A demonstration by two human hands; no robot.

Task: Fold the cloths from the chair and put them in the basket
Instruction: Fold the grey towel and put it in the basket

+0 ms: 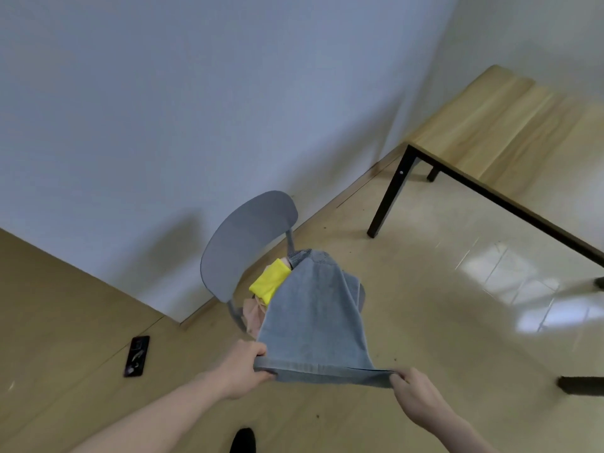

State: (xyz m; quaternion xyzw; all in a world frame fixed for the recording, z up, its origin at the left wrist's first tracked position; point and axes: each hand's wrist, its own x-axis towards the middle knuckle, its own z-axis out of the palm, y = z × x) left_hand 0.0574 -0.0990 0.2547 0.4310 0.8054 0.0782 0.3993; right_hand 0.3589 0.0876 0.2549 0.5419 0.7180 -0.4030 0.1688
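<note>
One head view looks forward and down from above the chair (243,246), close, tilted toward the wall corner.

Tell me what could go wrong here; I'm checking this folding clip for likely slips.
The blue denim garment is held only by its near edge, left hand and right hand gripping the corners. Its far end still lies on the grey plastic chair, so lifting may drag the yellow cloth and pink cloth to the floor.
</note>
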